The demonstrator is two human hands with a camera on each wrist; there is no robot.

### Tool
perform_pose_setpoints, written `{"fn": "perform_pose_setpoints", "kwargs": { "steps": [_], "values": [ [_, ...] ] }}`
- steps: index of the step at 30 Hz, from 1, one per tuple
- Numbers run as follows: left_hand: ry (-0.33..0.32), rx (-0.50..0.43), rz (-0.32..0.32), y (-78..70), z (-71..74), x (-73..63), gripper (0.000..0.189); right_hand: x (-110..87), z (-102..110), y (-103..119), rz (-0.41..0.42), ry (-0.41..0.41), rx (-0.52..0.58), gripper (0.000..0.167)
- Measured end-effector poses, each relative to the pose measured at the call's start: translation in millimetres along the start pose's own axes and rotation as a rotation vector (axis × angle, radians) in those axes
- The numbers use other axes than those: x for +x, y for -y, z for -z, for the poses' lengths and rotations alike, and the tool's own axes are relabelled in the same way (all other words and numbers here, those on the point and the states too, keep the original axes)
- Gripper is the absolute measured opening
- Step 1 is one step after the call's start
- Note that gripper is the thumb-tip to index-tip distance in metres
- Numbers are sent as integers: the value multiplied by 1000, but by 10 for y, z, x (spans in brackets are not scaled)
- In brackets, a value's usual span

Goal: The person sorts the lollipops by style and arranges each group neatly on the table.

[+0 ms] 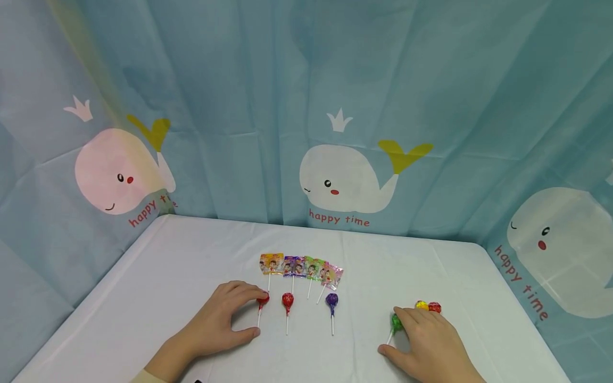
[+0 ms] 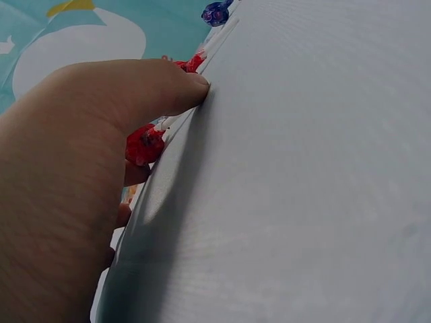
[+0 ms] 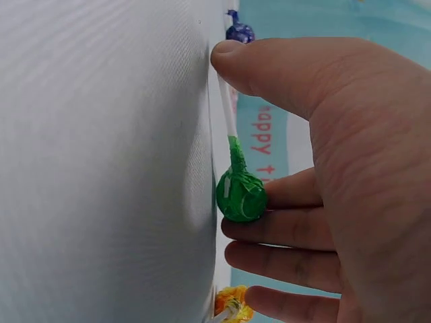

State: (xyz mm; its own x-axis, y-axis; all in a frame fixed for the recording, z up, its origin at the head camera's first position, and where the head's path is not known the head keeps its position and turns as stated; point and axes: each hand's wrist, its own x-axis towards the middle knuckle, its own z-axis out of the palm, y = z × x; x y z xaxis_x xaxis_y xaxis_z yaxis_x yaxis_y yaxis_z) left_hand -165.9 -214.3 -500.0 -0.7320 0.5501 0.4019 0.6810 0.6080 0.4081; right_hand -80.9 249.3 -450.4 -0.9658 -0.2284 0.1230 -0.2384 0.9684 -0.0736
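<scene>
My left hand (image 1: 215, 324) rests on the table, fingertips touching the red head of a lollipop (image 1: 263, 301). Its thumb lies apart from the fingers, near the stick's lower end. On the right, my right hand (image 1: 428, 338) spreads around a green lollipop (image 1: 396, 322); fingertips touch the green wrapper (image 3: 241, 195) and the thumb is near the stick. Between the hands lie a second red lollipop (image 1: 287, 301) and a purple lollipop (image 1: 332, 301), sticks toward me. Partly hidden behind the right hand are a yellow lollipop (image 1: 421, 305) and another red lollipop (image 1: 435, 307).
Behind the round lollipops, flat-wrapped ones lie in an overlapping row: orange (image 1: 271, 264), purple (image 1: 294, 266), green (image 1: 315, 267) and pink (image 1: 332, 276). The white-covered table (image 1: 191, 250) meets a blue whale-print curtain (image 1: 268, 181) at the back and sides.
</scene>
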Motion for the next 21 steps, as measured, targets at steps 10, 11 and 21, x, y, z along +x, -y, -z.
{"fn": "perform_pose_setpoints", "kwargs": {
  "steps": [10, 11, 21],
  "values": [
    [7, -1, 8, -4, 2, 9, 66, 24, -57, -9, 75, -117, 21, 85],
    [9, -1, 11, -6, 1, 7, 66, 28, -69, -8, 91, -132, 22, 84],
    [12, -1, 16, -8, 10, 4, 66, 94, -113, 40, 204, -229, 28, 80]
  ]
}}
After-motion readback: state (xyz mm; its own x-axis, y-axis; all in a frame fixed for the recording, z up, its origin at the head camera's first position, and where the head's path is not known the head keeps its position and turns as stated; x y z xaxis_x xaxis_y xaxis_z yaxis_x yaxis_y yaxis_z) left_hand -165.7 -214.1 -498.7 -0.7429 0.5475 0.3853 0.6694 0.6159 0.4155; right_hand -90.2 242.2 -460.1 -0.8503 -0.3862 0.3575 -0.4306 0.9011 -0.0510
